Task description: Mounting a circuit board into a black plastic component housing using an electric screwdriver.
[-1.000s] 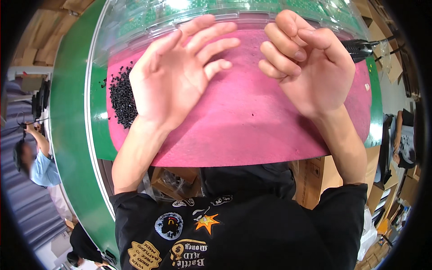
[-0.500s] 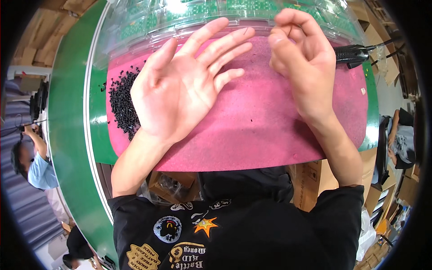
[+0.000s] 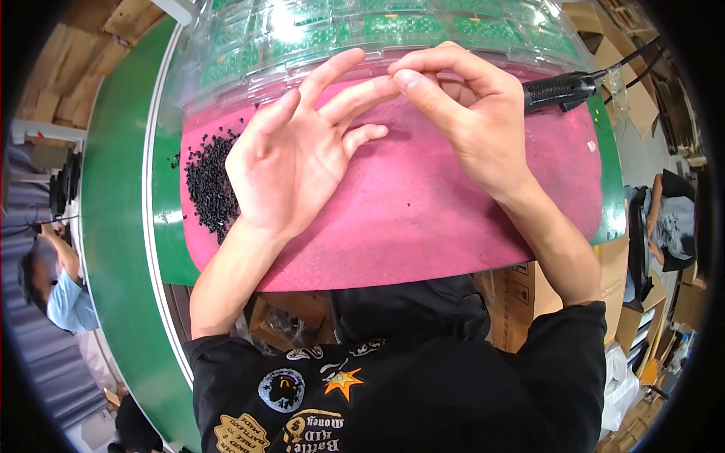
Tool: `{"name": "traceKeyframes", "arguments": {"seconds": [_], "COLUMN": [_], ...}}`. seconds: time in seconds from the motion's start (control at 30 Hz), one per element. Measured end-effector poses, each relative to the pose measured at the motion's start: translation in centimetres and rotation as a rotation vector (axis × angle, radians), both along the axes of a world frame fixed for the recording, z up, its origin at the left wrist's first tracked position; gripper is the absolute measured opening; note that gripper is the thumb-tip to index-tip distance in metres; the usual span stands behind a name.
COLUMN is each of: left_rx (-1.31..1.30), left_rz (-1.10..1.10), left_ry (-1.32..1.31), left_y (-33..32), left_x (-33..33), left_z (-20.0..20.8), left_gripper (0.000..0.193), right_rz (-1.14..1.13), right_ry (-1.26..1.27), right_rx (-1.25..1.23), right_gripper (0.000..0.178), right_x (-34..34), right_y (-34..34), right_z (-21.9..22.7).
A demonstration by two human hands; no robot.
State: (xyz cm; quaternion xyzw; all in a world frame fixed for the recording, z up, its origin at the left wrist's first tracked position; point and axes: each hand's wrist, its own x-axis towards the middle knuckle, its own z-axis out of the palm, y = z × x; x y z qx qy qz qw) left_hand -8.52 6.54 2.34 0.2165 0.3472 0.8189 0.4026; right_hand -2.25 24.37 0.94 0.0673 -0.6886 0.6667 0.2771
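Note:
Palm up over the pink mat [image 3: 423,226], my left hand [image 3: 283,170] is open, its fingers spread apart. My right hand [image 3: 483,124] is closed in a pinch, thumb and forefinger together at the tip of one of my left fingers. Whatever lies between those fingertips, if anything, is too small to make out. Beside my left palm, on the mat's left side, lies a heap of tiny black parts [image 3: 208,181]. A single dark speck [image 3: 408,204] rests on the mat between my forearms.
Clear plastic trays with green circuit boards [image 3: 400,29] line the far edge of the mat. Right of my right hand lies a black-handled tool [image 3: 559,92] with a cable. A green table [image 3: 117,196] extends left, and cardboard boxes [image 3: 532,302] stand below the mat's edge.
My right hand has moved left and its fingertips now meet a finger of my left hand. They were apart before. My left fingers have bent slightly, and the view has shifted a little.

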Motion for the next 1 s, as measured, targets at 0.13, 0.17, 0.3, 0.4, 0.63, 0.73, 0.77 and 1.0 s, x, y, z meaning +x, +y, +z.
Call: {"name": "traceKeyframes", "arguments": {"seconds": [0.13, 0.17, 0.3, 0.4, 0.63, 0.73, 0.77, 1.0], "left_rx": [0.072, 0.056, 0.065, -0.004, -0.015, 0.002, 0.004, 0.000], "left_rz": [-0.024, -0.005, 0.027, 0.071, 0.027, -0.009, -0.017, 0.015], "left_ry": [-0.069, -0.056, -0.014, 0.074, 0.114, 0.151, 0.167, 0.183], "left_y": [0.6, 0.8, 0.4, 0.1, 0.8, 1.2, 1.3, 1.3], "left_x": [0.6, 0.5, 0.4, 0.3, 1.0, 1.2, 1.2, 1.4], "left_z": [0.2, 0.3, -0.2, -0.2, -0.3, -0.5, -0.6, -0.9], "left_gripper": [0.065, 0.064, 0.063, 0.065, 0.067, 0.068, 0.069, 0.069], "right_rz": [0.013, -0.009, 0.136, 0.217, 0.283, 0.204, 0.194, 0.234], "right_ry": [-0.017, -0.016, -0.012, -0.018, -0.896, -1.315, -1.333, -1.069], "right_rx": [-0.052, -0.048, 0.497, 0.721, 1.399, 1.292, 1.284, 0.983], "right_gripper": [0.013, 0.013, 0.012, 0.008, 0.009, 0.020, 0.020, 0.059], "right_x": [0.7, 0.8, 3.5, 8.6, 22.4, 24.0, 23.9, 24.9], "right_y": [0.3, 0.5, 2.3, 3.8, 7.0, 7.6, 7.4, 8.0], "right_z": [0.9, 1.3, 5.3, 7.9, 10.3, 10.6, 10.7, 10.4]}}
